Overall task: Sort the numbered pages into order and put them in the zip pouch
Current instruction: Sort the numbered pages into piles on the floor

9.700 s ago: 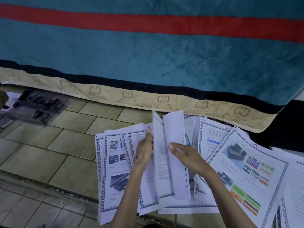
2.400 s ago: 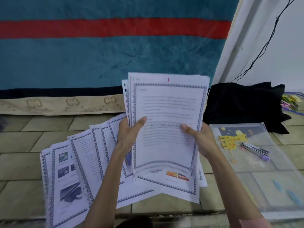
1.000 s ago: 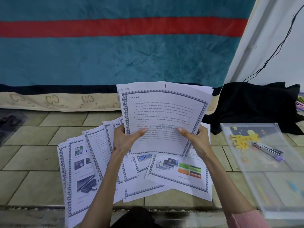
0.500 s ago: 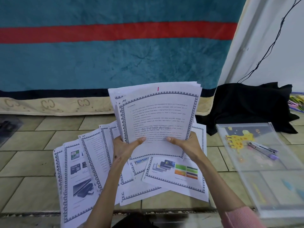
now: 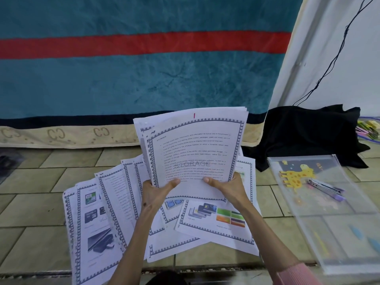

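I hold a stack of white bordered pages (image 5: 195, 149) upright over the floor; its top sheet carries a red "1" and a "STORAGE" watermark. My left hand (image 5: 156, 192) grips the stack's lower left corner and my right hand (image 5: 228, 186) its lower right corner. Beneath them several more printed pages (image 5: 98, 219) lie fanned on the tiled floor, one with colour pictures (image 5: 218, 217) under my right wrist. The clear zip pouch (image 5: 329, 214) with a yellow giraffe print lies flat at the right, with a stapler and a purple pen showing through it.
A teal blanket with a red stripe and beige hem (image 5: 144, 68) hangs behind the pages. A black cloth bundle (image 5: 308, 134) sits at the wall, a black cable (image 5: 333, 58) runs up it. Coloured items (image 5: 368, 128) lie at the far right.
My hands slid down to the stack's bottom edge and squared the held pages together, upright. The view shifted slightly.
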{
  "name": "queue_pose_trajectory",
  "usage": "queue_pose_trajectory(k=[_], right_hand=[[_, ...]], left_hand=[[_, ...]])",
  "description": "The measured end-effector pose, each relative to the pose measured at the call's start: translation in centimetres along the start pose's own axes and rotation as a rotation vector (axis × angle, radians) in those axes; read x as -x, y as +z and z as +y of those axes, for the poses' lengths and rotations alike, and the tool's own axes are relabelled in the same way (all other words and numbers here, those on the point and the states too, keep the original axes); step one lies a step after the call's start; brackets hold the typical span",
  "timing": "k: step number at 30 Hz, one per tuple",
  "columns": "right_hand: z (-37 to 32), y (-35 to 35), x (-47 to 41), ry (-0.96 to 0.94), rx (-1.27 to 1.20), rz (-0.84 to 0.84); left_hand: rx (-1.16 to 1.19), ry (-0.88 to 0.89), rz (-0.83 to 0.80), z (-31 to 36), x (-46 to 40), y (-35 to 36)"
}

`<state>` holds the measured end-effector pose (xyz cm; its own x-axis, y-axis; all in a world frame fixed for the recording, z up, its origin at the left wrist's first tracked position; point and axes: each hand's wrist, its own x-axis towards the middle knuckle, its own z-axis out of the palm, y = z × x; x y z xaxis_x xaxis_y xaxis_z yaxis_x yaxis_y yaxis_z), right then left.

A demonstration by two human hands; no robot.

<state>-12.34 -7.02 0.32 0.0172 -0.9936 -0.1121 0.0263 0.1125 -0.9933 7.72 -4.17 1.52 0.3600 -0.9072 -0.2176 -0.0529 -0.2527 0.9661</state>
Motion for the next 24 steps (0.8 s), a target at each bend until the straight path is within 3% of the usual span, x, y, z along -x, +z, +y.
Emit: queue_pose_trajectory(k=[24], right_hand=[[0.1,-0.3,-0.4,0.024,0.043,0.040]], left_hand=[[-0.065,-0.065,0.033,0.3,0.0,0.3]])
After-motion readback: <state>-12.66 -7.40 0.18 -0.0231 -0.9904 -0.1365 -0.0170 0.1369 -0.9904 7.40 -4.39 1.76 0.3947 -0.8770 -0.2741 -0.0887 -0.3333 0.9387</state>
